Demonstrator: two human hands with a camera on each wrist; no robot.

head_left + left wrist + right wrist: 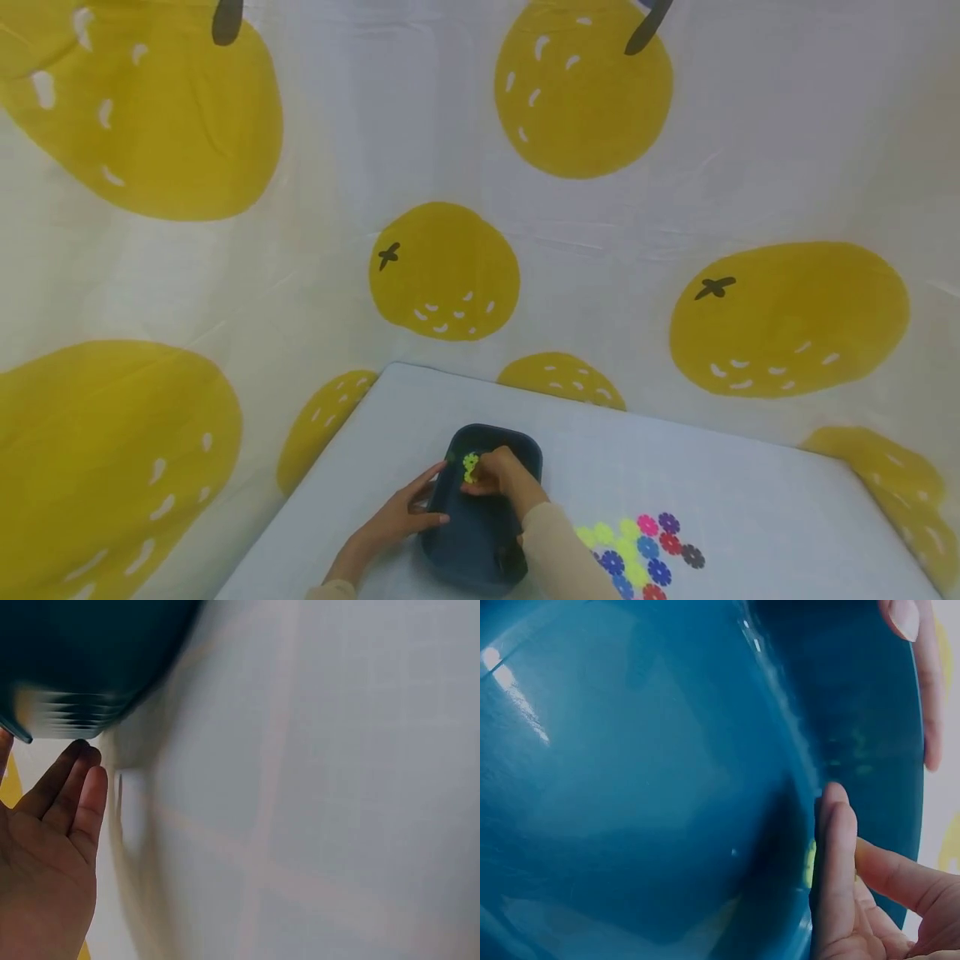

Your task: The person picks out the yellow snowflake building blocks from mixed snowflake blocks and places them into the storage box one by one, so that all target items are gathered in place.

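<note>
A dark teal plastic basket (468,533) with rounded corners stands on the white table. My left hand (397,517) is at its left side, fingers and thumb spread and fairly straight against the rim. In the left wrist view its fingers (82,787) reach up to the slotted basket wall (71,712). Inside the basket's far end, my right hand (497,471) pinches a yellow-green snowflake disc (809,864), mostly hidden behind the fingers. More yellow-green discs (470,461) show beside these fingertips in the head view.
Loose snowflake discs in yellow, blue, purple, red and pink (647,547) lie right of the basket, some hidden by the right sleeve (562,554). A dark grey disc (693,557) lies rightmost. Behind the table (750,492) hangs a white cloth (600,217) with yellow fruit shapes.
</note>
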